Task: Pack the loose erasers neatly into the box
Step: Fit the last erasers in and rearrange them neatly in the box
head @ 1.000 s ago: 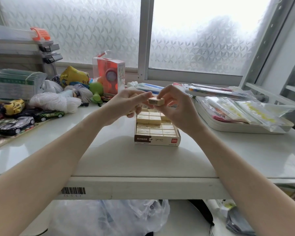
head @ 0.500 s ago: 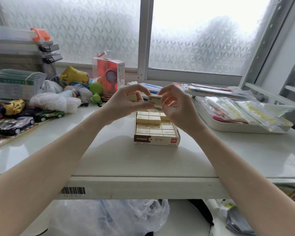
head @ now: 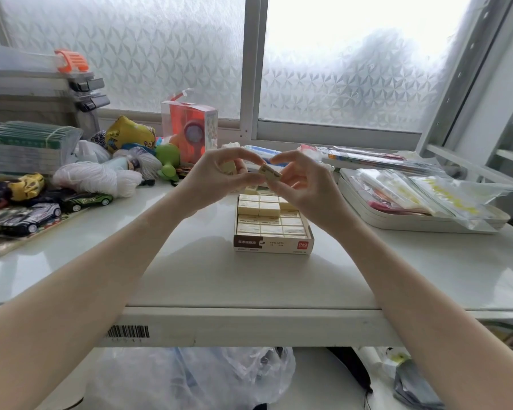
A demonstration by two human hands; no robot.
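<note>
Right now we hold two small cream-coloured rectangular erasers above the far end of the open cardboard eraser box point(head: 273, 244), which sits on the white glossy surface point(head: 190, 273). Our left hand point(head: 216, 179) curls its fingers round one cream eraser point(head: 229, 167), and our right hand point(head: 305, 184) pinches the printed cream eraser point(head: 269, 172) between thumb and forefinger, with its printed face tilted toward us. Several more loose erasers point(head: 256, 190) lie just behind the box's far edge.

Inside the box, the near rows look tidy, but two erasers point(head: 259, 209) sit higher than the layer around them, so the top layer is only begun.

As we see it, the main risk is the light pinch: the right-hand eraser could slip while we turn it and fall onto the packed rows, knocking them askew. Setting it down with its print the wrong way would spoil the neat pattern. Our wrists also hang close over the raised pair and could nudge them.
</note>
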